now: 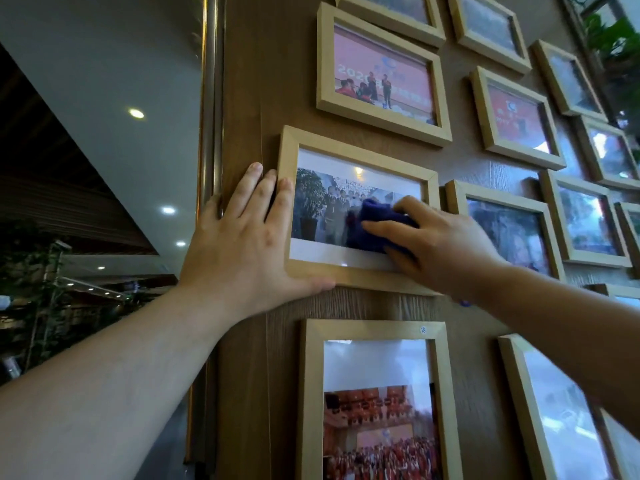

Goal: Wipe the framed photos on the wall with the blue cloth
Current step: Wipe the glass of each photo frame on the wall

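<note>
A light wooden framed photo (356,157) of a group of people hangs on the brown wood wall, left of centre. My right hand (440,247) presses a bunched dark blue cloth (374,220) against the glass, over the photo's lower right part. My left hand (249,233) lies flat with spread fingers on the frame's left edge and lower left corner, thumb under the bottom rail. Part of the cloth is hidden under my right palm.
Several more wooden framed photos cover the wall: one with a pink picture (381,77) above, a tall one (377,403) below, others (509,230) to the right. A metal trim strip (207,133) edges the wall at left, with a glass panel beyond.
</note>
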`<state>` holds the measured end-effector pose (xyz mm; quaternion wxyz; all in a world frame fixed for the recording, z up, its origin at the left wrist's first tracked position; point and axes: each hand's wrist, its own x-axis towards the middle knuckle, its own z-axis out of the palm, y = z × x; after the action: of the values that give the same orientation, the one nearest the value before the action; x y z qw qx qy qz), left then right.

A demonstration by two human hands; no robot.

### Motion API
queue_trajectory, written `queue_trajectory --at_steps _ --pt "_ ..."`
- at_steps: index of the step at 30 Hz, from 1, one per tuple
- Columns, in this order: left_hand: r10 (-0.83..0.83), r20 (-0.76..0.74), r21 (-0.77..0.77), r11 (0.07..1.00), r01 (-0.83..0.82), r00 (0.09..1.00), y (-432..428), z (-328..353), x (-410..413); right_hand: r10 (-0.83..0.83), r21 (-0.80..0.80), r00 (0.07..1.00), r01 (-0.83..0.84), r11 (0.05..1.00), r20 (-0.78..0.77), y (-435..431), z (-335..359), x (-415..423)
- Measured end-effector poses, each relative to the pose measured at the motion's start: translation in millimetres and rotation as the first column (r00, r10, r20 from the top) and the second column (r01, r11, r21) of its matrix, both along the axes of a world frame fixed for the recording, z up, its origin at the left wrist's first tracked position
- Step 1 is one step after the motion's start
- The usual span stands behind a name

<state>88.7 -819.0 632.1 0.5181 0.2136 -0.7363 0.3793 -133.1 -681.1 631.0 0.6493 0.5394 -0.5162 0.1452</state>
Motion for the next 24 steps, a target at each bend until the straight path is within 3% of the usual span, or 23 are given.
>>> queue_trajectory --at_steps 3,6,13,17,24 --pt "-0.001 0.000 0.008 1.000 0.001 1.000 0 0 0 -0.074 -0.003 0.996 0.074 0.997 0.059 11 -6 -17" --pt "0.000 0.000 0.002 1.000 0.000 1.000 0 0 0 -0.028 0.031 0.995 0.025 0.999 0.093 6 -8 3" --pt "-0.014 0.011 -0.012 1.000 0.014 1.000 2 -1 2 0.080 0.174 0.996 -0.073 0.982 -0.034 -19 0 64" --pt "0.001 0.011 -0.025 1.000 0.000 1.000 0 0 0 0.047 0.182 0.997 -0.036 0.983 -0.056 -7 -3 45" --pt "0.017 0.024 -0.031 0.999 -0.016 1.000 -2 0 -1 -0.123 0.164 0.989 0.109 0.980 0.078 29 -19 -15"
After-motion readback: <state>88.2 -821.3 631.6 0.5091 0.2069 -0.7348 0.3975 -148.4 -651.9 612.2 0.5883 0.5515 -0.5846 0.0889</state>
